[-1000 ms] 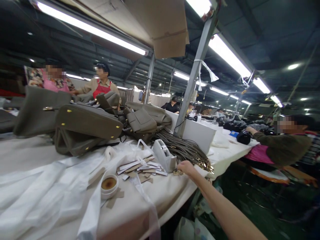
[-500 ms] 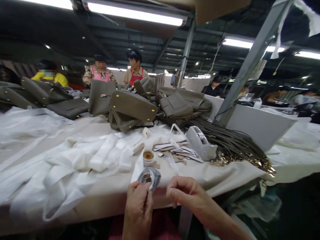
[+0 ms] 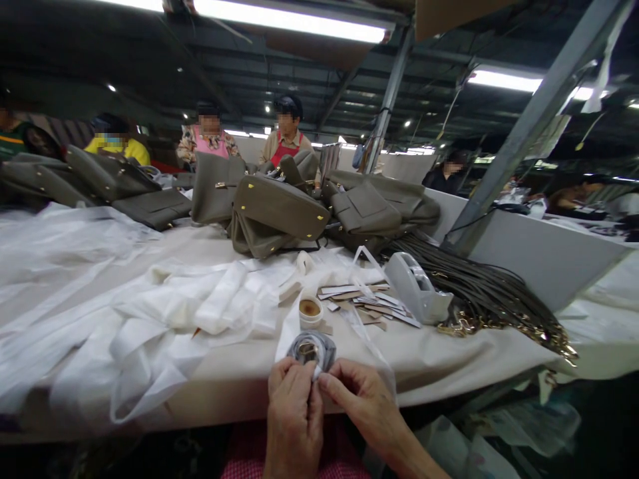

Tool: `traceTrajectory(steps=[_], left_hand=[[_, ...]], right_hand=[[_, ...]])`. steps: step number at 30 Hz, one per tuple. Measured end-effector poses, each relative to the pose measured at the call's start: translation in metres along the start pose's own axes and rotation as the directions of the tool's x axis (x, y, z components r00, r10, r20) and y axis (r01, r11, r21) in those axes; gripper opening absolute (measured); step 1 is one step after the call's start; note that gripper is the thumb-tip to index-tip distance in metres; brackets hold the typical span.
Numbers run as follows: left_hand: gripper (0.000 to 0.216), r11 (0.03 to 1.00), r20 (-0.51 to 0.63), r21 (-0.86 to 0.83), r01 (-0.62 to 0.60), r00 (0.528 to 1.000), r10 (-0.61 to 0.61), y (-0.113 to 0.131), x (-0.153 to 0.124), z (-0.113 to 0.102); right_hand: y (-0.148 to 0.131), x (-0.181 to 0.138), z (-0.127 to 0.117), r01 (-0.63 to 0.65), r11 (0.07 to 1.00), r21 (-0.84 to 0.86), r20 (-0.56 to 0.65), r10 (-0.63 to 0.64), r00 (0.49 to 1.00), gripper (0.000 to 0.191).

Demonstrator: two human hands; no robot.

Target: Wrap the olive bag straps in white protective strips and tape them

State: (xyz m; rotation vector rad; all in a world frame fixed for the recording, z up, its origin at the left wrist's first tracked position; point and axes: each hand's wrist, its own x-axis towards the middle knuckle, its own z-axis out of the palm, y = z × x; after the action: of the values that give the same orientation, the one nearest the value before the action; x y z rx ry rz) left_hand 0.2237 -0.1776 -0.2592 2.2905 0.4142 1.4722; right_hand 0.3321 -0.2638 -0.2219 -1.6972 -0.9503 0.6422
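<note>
Left hand [image 3: 293, 416]: closed around the lower side of a small grey wrapped piece [image 3: 310, 348], with the fingers pinching it.
Right hand [image 3: 362, 406]: its fingertips pinch the same piece from the right side, so both hands touch each other.
Wrapped piece: held just over the near edge of the table [image 3: 439, 346]; something metallic shows inside the wrap (I cannot tell what).
Small cup [image 3: 310, 311]: white, open, with brown paste inside; it stands just behind the piece.
Tape dispenser [image 3: 417, 289]: right of the cup, beside a heap of paper strips [image 3: 367, 299].
Straps [image 3: 494, 296]: dark bundle with gold chains, reaching the right table edge.
Bags [image 3: 279, 209]: grey, piled at the far side.
Open room: mostly white cloth [image 3: 150, 319] at left.
</note>
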Motion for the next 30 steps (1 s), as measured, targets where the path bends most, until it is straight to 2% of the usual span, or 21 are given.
traceTrajectory(steps=[6,9,13,15,18,20,24,28,30], left_hand=[[0.026,0.999,0.002,-0.011,-0.042,0.999,0.042,-0.001,0.001,-0.005],[0.027,0.999,-0.001,0.010,-0.037,0.999,0.037,-0.003,-0.003,-0.005],[0.028,0.998,-0.073,0.051,0.022,0.997,-0.018,-0.007,-0.009,-0.005],[0.032,0.997,-0.068,0.059,-0.048,0.996,0.052,-0.009,-0.008,-0.007],[0.036,0.972,0.036,0.062,-0.228,0.973,0.226,-0.012,-0.004,-0.012],[0.032,0.965,0.064,0.073,-0.251,0.967,0.246,-0.013,-0.003,-0.014],[0.026,0.982,0.014,0.093,-0.166,0.986,0.165,-0.015,-0.006,-0.014],[0.021,0.998,0.029,0.055,0.010,1.000,-0.011,-0.017,-0.011,-0.016],[0.018,0.995,0.054,0.000,0.101,0.993,-0.101,-0.017,-0.013,-0.017]], right_hand=[[0.001,0.000,0.009,0.001,0.999,-0.052,-0.109,-0.007,0.994,0.043],[0.000,0.000,0.014,-0.018,1.000,0.003,-0.127,0.019,0.992,0.045],[-0.006,-0.001,0.017,-0.083,0.991,0.104,-0.105,0.094,0.990,0.048],[-0.010,-0.001,0.017,-0.093,0.986,0.136,-0.102,0.108,0.989,0.048],[-0.012,-0.001,0.019,-0.105,0.977,0.186,-0.096,0.124,0.988,0.047],[-0.010,0.000,0.020,-0.102,0.976,0.195,-0.097,0.122,0.988,0.047],[-0.002,-0.001,0.018,-0.075,0.980,0.182,-0.059,0.087,0.994,0.046],[0.009,-0.003,0.012,-0.072,0.941,0.331,0.089,0.045,0.995,0.023],[0.014,-0.004,0.011,-0.078,0.915,0.397,0.101,0.041,0.994,0.021]])
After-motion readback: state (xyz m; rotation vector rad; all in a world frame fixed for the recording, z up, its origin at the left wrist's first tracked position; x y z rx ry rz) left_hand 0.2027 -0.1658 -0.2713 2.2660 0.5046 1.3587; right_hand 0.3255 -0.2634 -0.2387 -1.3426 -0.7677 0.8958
